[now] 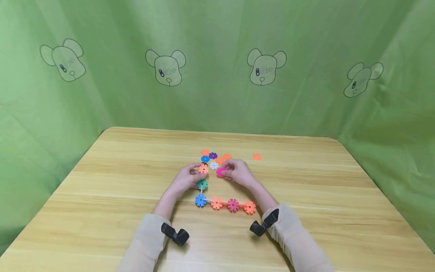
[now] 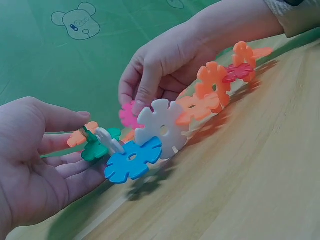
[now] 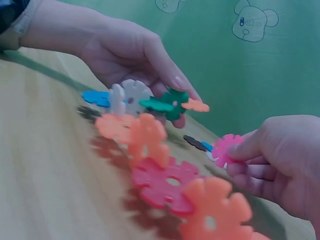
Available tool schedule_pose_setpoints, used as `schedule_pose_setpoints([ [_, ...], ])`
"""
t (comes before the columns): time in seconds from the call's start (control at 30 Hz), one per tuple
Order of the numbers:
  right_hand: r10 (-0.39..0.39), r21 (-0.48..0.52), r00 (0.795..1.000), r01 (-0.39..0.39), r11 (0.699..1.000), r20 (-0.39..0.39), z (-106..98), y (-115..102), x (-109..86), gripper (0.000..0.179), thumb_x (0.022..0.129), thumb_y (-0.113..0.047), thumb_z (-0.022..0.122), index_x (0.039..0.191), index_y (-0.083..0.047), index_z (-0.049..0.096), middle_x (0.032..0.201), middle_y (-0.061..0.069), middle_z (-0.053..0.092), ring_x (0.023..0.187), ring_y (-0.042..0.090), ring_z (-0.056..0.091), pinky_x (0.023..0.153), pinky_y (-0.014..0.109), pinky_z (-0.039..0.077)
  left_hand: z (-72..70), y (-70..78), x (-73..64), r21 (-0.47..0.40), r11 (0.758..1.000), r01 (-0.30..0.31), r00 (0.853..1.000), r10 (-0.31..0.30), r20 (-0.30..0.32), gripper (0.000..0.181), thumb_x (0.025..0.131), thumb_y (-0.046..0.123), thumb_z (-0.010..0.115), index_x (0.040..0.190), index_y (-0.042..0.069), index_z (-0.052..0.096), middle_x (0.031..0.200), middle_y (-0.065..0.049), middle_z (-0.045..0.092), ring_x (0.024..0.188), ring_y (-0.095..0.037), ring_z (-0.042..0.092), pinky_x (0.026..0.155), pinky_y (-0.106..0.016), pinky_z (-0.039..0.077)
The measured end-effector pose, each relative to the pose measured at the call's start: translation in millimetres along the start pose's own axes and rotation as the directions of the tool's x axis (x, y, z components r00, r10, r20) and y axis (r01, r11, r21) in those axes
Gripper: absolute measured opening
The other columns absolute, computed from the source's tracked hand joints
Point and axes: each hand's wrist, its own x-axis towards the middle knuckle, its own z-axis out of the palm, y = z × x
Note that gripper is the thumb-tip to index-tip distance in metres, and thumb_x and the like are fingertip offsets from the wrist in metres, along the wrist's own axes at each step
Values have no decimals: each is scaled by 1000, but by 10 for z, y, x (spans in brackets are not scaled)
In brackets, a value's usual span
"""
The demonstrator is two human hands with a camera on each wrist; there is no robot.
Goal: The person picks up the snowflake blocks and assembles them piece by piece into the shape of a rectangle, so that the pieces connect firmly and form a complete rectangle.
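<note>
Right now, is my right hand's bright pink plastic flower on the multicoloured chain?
Off: your right hand pinches the flower; a gap separates the chain.

Linked discs (image 1: 232,205) bar the middle, leaving room rightward.

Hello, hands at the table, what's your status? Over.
Left grip holds L-shaped disc chain. Right grip pinches pink disc, apart from chain. Loose discs lie just beyond; no obvious obstruction. Over.
</note>
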Motion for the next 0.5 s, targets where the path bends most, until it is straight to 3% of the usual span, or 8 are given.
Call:
schedule_pose_setpoints([
  [0.13, 13, 79, 999, -10, 997, -39, 55, -45, -27, 12, 81, 2, 66, 92, 1, 63, 79, 10, 61, 65, 20, 61, 61, 30, 54, 9, -1, 2, 0, 1000, 3, 1000, -3, -4, 52, 87, 5, 62, 134, -2, 43, 85, -8, 54, 66, -13, 54, 59, -28, 52],
  [0.3, 20, 101, 997, -13, 995, -70, 108, -77, -30, 10, 81, 3, 66, 90, 1, 63, 77, 10, 62, 66, 19, 63, 61, 30, 55, 13, 17, -7, -7, 1000, 10, 1000, -10, 3, 53, 87, 6, 62, 135, -2, 42, 85, -6, 53, 66, -13, 54, 60, -28, 53],
  [0.43, 10, 111, 996, -1, 994, -84, 147, -107, -38, 8, 81, 3, 66, 89, 2, 62, 77, 11, 64, 69, 21, 64, 63, 30, 55, 31, 156, -107, 11, 1000, 8, 1000, -8, 20, 53, 88, 5, 60, 135, -5, 40, 85, -6, 52, 68, -14, 53, 63, -31, 53],
  [0.5, 8, 120, 996, 3, 993, -89, 164, -125, -44, 8, 82, 4, 65, 89, 3, 62, 78, 12, 64, 70, 22, 64, 63, 30, 55, 34, 154, -99, 18, 1000, 6, 1000, -7, 22, 53, 88, 5, 60, 135, -6, 39, 86, -6, 52, 68, -14, 53, 64, -33, 53],
])
